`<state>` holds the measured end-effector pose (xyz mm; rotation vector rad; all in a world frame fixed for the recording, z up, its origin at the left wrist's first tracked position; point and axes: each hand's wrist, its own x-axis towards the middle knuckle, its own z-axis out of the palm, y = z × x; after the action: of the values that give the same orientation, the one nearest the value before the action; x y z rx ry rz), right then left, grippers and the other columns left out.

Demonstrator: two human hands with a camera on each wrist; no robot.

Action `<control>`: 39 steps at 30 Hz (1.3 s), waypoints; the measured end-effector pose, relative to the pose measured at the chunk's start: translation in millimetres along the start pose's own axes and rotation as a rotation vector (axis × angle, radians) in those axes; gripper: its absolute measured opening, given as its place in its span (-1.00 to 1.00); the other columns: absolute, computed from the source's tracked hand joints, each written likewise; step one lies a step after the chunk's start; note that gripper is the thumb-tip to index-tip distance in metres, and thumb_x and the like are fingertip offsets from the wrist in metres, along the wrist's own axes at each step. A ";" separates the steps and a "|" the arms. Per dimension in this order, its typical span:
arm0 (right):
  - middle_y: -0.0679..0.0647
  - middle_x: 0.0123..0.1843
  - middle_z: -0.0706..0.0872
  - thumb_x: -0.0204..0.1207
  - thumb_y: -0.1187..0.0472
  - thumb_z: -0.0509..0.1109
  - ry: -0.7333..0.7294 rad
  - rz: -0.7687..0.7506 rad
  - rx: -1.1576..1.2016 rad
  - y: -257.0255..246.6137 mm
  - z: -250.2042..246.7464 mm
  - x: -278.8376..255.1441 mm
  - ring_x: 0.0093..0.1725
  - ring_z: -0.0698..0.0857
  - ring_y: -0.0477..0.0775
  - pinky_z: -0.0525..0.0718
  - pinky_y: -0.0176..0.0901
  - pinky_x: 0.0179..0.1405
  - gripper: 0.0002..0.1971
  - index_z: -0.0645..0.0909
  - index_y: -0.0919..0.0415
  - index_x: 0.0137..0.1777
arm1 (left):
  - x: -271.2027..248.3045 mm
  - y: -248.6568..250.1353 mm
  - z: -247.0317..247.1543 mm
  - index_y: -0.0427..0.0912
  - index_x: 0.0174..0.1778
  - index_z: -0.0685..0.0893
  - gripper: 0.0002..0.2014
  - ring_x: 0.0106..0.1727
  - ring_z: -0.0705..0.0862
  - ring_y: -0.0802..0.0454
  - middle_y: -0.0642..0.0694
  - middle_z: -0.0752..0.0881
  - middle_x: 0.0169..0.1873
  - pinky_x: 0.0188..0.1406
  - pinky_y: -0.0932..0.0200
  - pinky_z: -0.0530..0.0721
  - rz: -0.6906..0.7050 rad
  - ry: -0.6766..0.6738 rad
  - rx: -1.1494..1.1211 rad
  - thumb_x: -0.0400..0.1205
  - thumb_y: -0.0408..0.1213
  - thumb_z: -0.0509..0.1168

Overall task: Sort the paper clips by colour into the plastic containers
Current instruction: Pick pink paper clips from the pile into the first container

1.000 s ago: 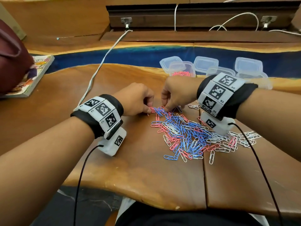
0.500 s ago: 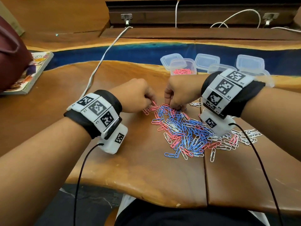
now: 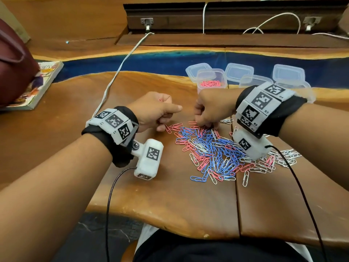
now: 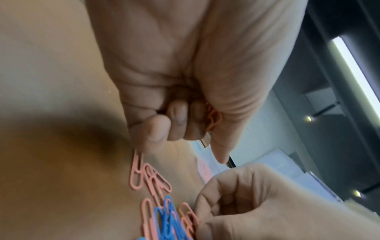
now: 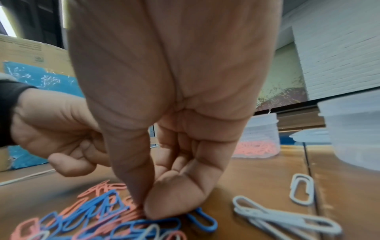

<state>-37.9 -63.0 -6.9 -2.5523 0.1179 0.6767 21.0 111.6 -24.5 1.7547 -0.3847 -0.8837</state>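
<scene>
office-like room: wooden desk (image 3: 75, 114), cable tray (image 3: 226, 17), cardboard boxes (image 5: 30, 53).

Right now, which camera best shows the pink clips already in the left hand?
The left wrist view: pink clips show tucked between the curled fingers and palm of the left hand. The head view sees only the back of that hand, with a hint of pink at the knuckles. The right wrist view shows its curled fingers, no clips.

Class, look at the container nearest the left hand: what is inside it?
The container holds pink paper clips. The right hand covers its lower wall, so what lies deepest is hidden.
</scene>
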 end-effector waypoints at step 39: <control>-0.07 -0.44 0.55 0.55 0.12 0.38 -0.080 -0.148 -0.238 13.0 -4.2 -13.4 -0.47 0.45 -0.12 0.46 -0.29 -0.41 -0.83 0.62 0.17 -0.24 | -5.8 6.0 -11.4 -0.12 -0.09 0.68 -0.93 -0.57 0.54 0.35 0.03 0.67 -0.41 -0.39 0.37 0.52 0.136 -0.016 0.781 0.56 -0.35 0.42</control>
<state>-50.4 -76.9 -3.0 -2.7202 -0.1876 0.7736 26.3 120.9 -15.3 2.3871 -0.9406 -0.6880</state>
